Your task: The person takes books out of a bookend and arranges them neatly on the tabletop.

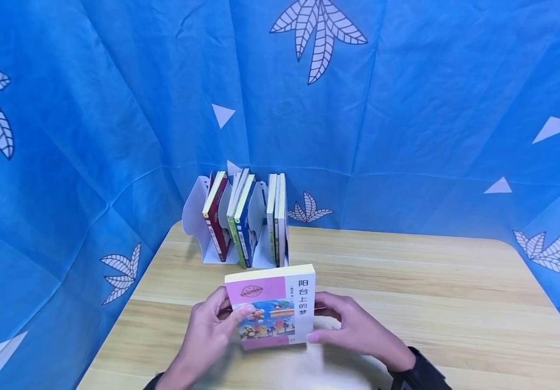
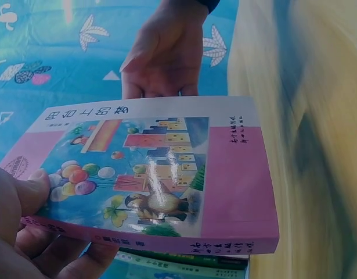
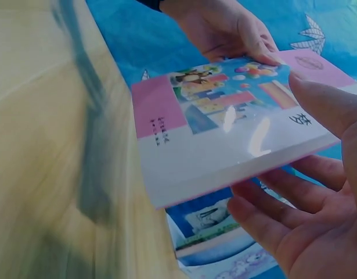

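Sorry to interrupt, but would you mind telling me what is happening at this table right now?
A person holds a pink-and-white book with both hands above the wooden table. The left hand grips its left edge, thumb on the cover; the right hand holds the right edge. Behind it, a white rack at the table's far edge holds several upright books. The wrist views show more books lying beneath the held one.

Book point(image 1: 272, 309) above table point(image 1: 431, 303), before book rack point(image 1: 241, 222); rack at table's back-left.
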Demonstrator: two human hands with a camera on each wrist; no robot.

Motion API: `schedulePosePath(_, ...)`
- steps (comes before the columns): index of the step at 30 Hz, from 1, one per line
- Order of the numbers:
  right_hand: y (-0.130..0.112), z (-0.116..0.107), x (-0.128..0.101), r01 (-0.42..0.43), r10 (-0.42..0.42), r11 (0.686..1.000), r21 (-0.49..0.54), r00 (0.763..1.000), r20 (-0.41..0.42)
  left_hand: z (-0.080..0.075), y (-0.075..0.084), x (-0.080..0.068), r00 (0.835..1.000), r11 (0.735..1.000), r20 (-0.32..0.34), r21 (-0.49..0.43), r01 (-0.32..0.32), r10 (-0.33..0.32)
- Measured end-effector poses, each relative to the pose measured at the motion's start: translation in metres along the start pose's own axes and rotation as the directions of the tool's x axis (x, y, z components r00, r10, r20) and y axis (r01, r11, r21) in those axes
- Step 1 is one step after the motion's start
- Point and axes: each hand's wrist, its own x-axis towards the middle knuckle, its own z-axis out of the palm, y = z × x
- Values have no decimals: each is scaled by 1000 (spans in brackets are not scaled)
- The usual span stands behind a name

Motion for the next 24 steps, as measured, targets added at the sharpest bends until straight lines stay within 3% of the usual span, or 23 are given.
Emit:
schedulePosePath(11,-2,5,1,-15,15,999,30,1000,10,9,-1,1,999,997,51,-80,4,0)
schedulePosePath(24,-9,5,0,-85,84,996,-24,996,-12,13,-1,0,997,997,71,-66,35,-30)
